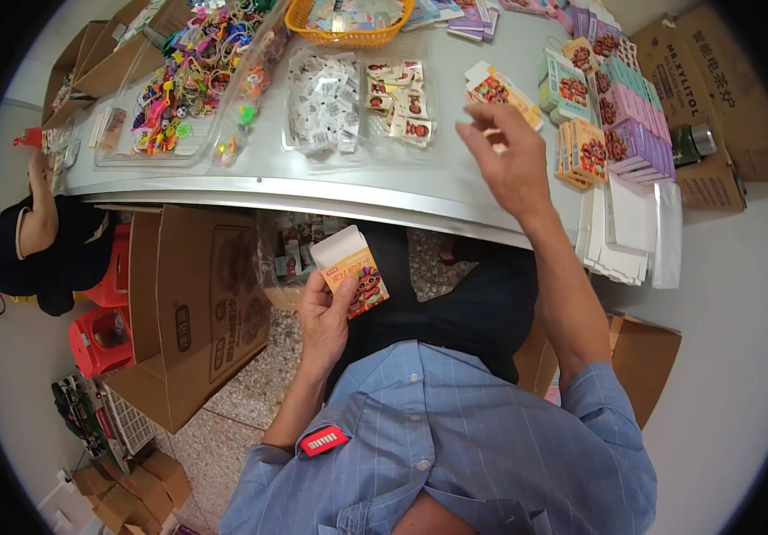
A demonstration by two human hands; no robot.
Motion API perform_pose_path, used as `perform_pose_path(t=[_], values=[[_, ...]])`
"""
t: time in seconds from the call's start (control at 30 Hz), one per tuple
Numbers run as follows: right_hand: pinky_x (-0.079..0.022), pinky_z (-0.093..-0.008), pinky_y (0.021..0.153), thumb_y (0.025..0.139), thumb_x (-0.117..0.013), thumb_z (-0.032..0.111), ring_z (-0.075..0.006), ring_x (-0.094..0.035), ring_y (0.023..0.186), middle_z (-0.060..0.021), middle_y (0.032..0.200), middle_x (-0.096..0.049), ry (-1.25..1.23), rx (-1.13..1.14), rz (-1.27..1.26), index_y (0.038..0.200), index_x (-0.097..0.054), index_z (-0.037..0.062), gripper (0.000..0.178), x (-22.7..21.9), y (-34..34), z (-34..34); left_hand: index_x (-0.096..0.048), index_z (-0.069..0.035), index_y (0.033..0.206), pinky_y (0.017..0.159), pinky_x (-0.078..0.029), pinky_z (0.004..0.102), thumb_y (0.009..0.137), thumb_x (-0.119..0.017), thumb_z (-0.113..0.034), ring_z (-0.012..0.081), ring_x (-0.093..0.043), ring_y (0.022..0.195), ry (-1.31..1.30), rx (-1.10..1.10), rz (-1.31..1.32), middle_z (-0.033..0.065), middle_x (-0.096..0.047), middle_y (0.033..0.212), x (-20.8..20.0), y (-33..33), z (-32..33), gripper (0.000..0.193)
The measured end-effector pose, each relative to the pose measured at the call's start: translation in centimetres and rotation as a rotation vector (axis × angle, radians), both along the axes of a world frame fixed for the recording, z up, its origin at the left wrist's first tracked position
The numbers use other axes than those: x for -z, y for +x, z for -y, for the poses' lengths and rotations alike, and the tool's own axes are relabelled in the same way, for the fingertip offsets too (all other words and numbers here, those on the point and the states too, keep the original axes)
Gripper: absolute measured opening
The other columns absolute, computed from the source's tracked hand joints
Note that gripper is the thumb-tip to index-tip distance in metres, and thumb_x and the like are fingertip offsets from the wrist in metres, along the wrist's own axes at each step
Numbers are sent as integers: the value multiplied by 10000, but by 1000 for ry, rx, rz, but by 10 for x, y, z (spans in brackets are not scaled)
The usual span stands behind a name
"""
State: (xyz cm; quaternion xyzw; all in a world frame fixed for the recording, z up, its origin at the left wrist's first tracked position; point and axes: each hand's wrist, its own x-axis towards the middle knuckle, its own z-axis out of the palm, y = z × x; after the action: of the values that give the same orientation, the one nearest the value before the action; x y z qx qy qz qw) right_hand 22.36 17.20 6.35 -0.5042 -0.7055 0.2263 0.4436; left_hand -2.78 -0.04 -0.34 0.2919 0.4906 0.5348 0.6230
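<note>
Stacks of small boxes are crowding the right side of the table (455, 174): orange boxes (581, 153) are standing just beside the right wrist, with pink boxes (631, 111) and purple boxes (641, 150) rising behind them. White flat cards (625, 214) are jutting over the near edge, while a large brown carton (705, 98) is filling the space beyond. At the far left a co-worker (41, 236) is reaching onto the table near red stools (103, 343), and an open carton (197, 312) is standing below the edge. Among the containers, a clear tray (393, 153) is holding white packets (323, 102) on its left and printed pieces (411, 102) on its right; a larger clear bin (148, 163) is holding a heap of colourful toys (179, 85); a yellow basket (348, 38) is carrying printed packets. The left hand (323, 316) is gripping a yellow-orange box (364, 283), its white flap standing up, in front of the table's edge. The right hand (509, 160) is hovering by an orange carton (495, 85) on the table, fingers bending loosely, thumb parting from forefinger; whether they are touching it I cannot tell.
</note>
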Motion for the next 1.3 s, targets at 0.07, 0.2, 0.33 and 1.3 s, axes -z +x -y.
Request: perform_pose_path(t=[0.07,0.2,0.33,1.3], values=[[-537,-358,800,850,-717,94,-275,-669,937,-142,1069,-682,-74,30,-16,1096,-668,6,266,-10,-5,-32,-565,-3,1215,857,-557,277,1005,-609,-118,110,-662,973,11,-12,30,81,-678,1119,-1,4,-9,244],[-488,-407,867,865,-688,161,-286,-635,994,-119,1049,-684,218,-78,596,1067,-698,34,239,-10,-28,-93,-584,7,1190,843,-553,269,995,-627,-114,107,-662,951,20,-25,17,85,-689,1097,-2,6,-23,234],[-437,-419,890,858,-682,180,-270,-596,994,-97,950,-667,187,-146,999,1006,-718,64,191,1,-43,-132,-584,14,1198,843,-546,262,990,-635,-111,105,-660,953,14,-42,30,89,-692,1098,-1,1,-29,248],[-457,-394,767,806,-709,169,-254,-618,873,-66,817,-656,295,-241,917,816,-716,75,95,22,-63,-156,-593,14,1168,841,-534,251,981,-651,-109,83,-644,945,-50,-77,90,76,-693,1082,-2,-13,-38,231]])
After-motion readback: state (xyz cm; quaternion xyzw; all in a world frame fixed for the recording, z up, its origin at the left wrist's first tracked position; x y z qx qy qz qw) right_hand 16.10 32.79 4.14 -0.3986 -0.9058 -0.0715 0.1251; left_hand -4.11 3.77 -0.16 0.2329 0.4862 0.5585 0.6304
